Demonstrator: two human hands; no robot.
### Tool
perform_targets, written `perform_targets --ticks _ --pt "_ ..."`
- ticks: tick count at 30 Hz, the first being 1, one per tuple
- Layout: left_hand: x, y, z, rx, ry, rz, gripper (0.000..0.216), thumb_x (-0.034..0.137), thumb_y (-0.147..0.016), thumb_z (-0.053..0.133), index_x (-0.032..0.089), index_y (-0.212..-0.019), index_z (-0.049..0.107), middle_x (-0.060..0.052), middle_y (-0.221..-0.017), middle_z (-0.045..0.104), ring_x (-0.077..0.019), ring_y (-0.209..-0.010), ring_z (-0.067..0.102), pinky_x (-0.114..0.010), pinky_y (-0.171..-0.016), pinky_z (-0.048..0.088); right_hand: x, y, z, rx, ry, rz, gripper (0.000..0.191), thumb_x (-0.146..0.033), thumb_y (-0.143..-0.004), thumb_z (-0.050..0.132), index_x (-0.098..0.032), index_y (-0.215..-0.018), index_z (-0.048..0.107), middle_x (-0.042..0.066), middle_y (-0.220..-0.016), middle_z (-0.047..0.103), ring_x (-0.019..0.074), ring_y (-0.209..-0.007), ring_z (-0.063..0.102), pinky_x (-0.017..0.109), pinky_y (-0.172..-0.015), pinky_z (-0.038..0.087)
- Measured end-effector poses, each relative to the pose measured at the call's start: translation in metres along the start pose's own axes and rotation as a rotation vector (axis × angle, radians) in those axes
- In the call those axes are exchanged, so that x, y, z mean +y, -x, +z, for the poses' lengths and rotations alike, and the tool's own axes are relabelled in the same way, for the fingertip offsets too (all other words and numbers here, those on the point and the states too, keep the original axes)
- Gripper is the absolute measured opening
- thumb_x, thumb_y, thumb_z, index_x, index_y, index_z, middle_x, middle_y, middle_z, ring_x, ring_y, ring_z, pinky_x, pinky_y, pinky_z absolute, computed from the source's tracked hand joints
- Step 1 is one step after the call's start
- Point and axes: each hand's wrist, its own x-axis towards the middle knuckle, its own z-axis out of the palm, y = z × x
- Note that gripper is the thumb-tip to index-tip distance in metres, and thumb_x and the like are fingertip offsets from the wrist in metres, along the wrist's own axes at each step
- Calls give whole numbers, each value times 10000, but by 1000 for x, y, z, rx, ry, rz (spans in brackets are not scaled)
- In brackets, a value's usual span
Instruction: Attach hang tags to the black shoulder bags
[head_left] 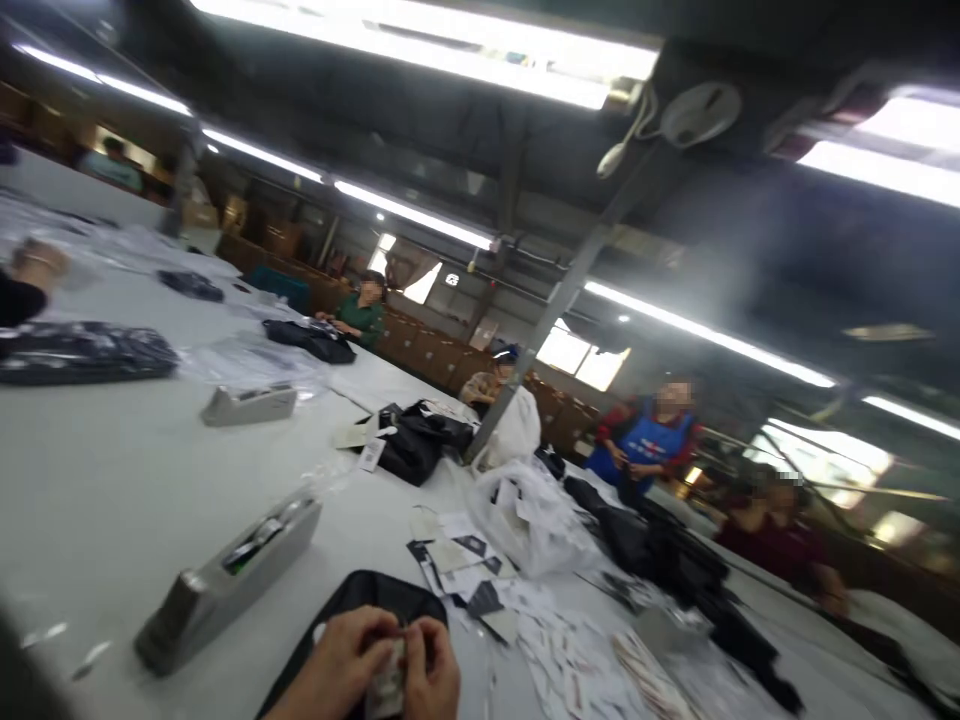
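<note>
At the bottom edge, my left hand (341,660) and my right hand (433,668) are pressed together, fingers curled round a small pale tag or label (388,685). They hover over a black garment (367,598) lying on the white table (97,490). A grey tape dispenser (225,580) sits just left of my hands. Loose paper tags (480,575) lie scattered to the right.
A second tape dispenser (250,404) and folded dark garments (79,352) lie further left. Black clothes (416,440) and a white plastic bag (525,515) sit mid-table. Several other people work along the far side; another person's hand (37,262) shows at the left.
</note>
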Motion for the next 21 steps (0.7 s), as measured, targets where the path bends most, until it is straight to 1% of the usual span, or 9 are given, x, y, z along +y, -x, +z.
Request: perform_targets --ticks 2,4,6,8,10,13,15,18,21 --pt "-5 0 -8 -41 57 -54 221 323 -794 459 188 -897 601 -23 -798 684 -169 -727 628 -261 -685 483 -2 3 -7 -41 -86 9 291 -456 -827 505 -190 -755 600 12 -628 632 154 -569 584 244 -555 484" --pt "-12 -3 -12 -45 127 -101 257 358 -818 431 195 -1001 507 9 -690 652 -157 -610 606 -251 -586 477 -10 6 -11 -70 -139 -19 269 -424 -847 498 -185 -776 597 33 -702 656 158 -630 606 249 -596 490" --pt "-17 -6 -13 -32 183 -133 295 411 -822 429 204 -1032 444 27 -646 631 -157 -565 591 -243 -526 463 -21 9 -12 -96 -175 -56 257 -405 -856 496 -181 -784 598 53 -786 671 161 -688 620 258 -644 495" --pt "-20 -8 -14 -64 217 -151 310 484 -805 446 206 -941 467 18 -648 630 -160 -576 595 -238 -513 462 -30 10 -11 -130 -196 -63 251 -402 -857 493 -180 -798 595 46 -786 667 147 -657 614 248 -623 494" --pt "-20 -9 -15 -110 228 -158 362 558 -784 451 201 -818 501 14 -634 615 -150 -563 585 -226 -501 454 -34 9 -9 -154 -197 -52 252 -406 -854 488 -180 -806 588 20 -702 646 128 -573 585 222 -549 476" --pt "-19 -10 -17 -124 178 -140 444 623 -776 435 195 -764 554 39 -554 548 -115 -473 509 -200 -446 402 -30 8 -6 -114 -138 -40 244 -398 -835 500 -185 -746 580 -13 -585 589 117 -514 547 194 -481 441" --pt "-18 -9 -17 -145 146 -85 453 622 -774 446 193 -745 590 34 -565 552 -123 -518 523 -200 -493 428 -23 9 -3 -63 -98 -33 245 -394 -816 514 -191 -691 571 -25 -538 555 114 -482 522 187 -449 423" --pt "-15 -8 -14 -252 147 -17 445 612 -740 498 192 -720 643 -6 -706 650 -184 -728 605 -244 -700 500 -13 12 1 11 -90 -21 261 -411 -805 513 -196 -666 566 -29 -511 534 111 -436 490 188 -410 407" --pt "-9 -5 -10 -267 179 -54 467 645 -653 553 192 -677 666 -24 -724 681 -231 -792 625 -291 -770 520 -3 17 8 66 -83 -15 292 -452 -806 501 -201 -674 570 -21 -521 540 115 -431 482 194 -399 405"
